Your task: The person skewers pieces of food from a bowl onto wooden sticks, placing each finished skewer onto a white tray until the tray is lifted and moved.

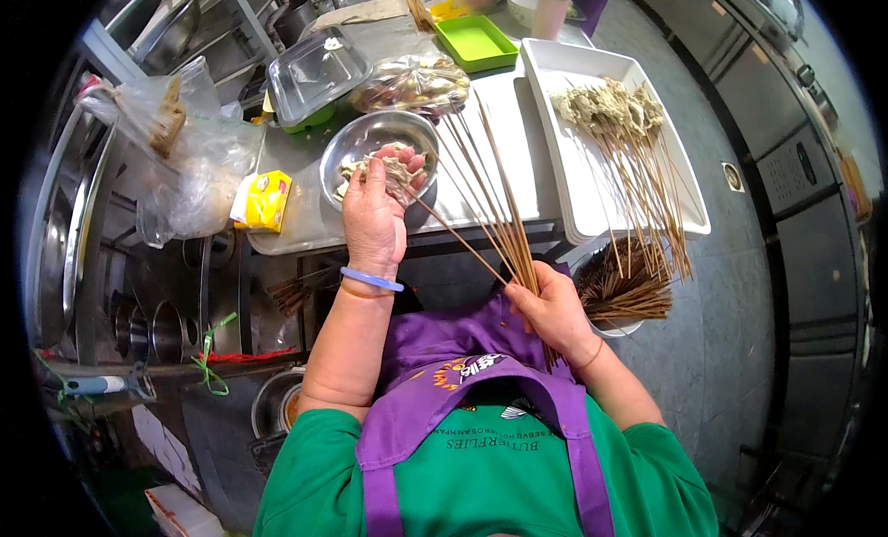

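My left hand (pixel 378 204) is over a steel mixing bowl (pixel 333 143), palm up, with pale sliced food pieces (pixel 395 176) held in its fingers. More of the pale pieces lie in the bowl under it. In front of my apron, my right hand (pixel 555 308) grips a bundle of thin wooden skewers (pixel 519 249) that fan out upward. One skewer (pixel 454 230) slants away from the bundle, and its far end meets the food in my left hand. Whether its tip has gone through the food is hidden by the fingers.
A white tray (pixel 576 197) at the right holds skewers loaded with pale food (pixel 610 107). Below it stands a tub of skewers (pixel 624 294). Beyond the bowl are a bag of produce (pixel 416 86), a green tray (pixel 477 41) and a clear lidded container (pixel 316 75). A yellow box (pixel 265 200) sits left.
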Demonstrator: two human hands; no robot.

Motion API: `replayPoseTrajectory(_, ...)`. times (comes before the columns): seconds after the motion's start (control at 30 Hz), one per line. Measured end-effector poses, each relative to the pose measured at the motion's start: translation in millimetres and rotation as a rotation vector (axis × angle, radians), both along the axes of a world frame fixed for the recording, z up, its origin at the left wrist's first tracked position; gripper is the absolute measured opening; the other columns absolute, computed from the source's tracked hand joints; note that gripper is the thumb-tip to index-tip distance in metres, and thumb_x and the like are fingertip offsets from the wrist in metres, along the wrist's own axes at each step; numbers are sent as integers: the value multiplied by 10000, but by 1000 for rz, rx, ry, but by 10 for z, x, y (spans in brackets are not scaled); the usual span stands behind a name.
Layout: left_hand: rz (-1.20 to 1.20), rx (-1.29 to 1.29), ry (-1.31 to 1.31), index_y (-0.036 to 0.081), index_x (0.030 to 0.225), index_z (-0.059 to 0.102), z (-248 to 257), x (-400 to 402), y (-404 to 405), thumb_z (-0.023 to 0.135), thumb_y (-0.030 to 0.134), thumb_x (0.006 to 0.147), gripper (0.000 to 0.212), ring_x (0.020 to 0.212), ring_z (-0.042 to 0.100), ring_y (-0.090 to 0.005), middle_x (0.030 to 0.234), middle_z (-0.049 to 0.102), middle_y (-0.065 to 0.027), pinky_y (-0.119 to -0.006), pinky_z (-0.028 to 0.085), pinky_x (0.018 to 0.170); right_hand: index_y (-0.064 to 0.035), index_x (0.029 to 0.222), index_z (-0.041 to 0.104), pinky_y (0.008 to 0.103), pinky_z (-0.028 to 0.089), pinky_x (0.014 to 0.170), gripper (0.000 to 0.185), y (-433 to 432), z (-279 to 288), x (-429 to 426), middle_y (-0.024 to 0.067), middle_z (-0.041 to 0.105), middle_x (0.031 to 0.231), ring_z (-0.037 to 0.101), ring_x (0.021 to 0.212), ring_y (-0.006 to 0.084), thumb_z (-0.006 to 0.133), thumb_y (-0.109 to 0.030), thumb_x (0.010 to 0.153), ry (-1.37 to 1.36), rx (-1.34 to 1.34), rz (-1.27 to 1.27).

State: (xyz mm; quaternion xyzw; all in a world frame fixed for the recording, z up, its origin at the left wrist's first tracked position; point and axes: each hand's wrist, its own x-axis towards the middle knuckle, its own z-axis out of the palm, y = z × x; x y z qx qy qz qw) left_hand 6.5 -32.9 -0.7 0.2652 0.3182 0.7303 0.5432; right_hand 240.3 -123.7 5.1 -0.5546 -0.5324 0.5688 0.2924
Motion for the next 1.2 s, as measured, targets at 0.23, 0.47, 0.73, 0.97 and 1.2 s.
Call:
replayPoseTrajectory(0.23, -69, -47, -113, -17, 1139, 536, -21, 21, -62, 449, 245, 1011, 304, 975, 642, -282, 1068, 640, -178, -412, 526, 872, 0, 900, 592, 270, 463, 538, 124, -1, -96, -7, 39, 613, 671, 572, 589, 89, 639, -114, 880, -37, 108, -42)
replayPoseTrajectory(0.47, -213, -80, -99, -54, 1143, 541, -21, 245, -141, 504, 235, 991, 329, 926, 652, -266, 968, 655, -155, -394, 546, 880, -5, 883, 588, 278, 463, 561, 111, -30, -46, 88, 60, 607, 661, 558, 585, 106, 656, -89, 857, -100, 146, -86)
replayPoseTrajectory(0.73, -409, 55, 114, 15, 1392, 393, 170, 255, -180, 515, 301, 982, 515, 1234, 520, -292, 1316, 531, -173, -379, 434, 1034, 9, 893, 616, 295, 472, 541, 104, 128, 335, 313, 102, 627, 668, 602, 582, 146, 644, -85, 855, -265, 431, -220)
replayPoseTrajectory(0.97, 88, 9, 1961, -1, 986, 681, -7, -853, 530, 638, 229, 826, 284, 1163, 512, -323, 1145, 605, -178, -441, 386, 979, -6, 960, 631, 335, 468, 576, 161, 909, 665, 1327, 92, 612, 705, 594, 598, 166, 566, -140, 896, -882, 908, -521)
replayPoseTrajectory(1.2, 115, -23, 2219, 44, 860, 696, -106, -931, 647, 658, 267, 801, 233, 1000, 585, -293, 890, 670, -118, -426, 394, 913, -14, 947, 649, 315, 460, 609, 148, 396, 709, 970, 70, 629, 678, 588, 628, 169, 585, -134, 891, -481, 614, -457)
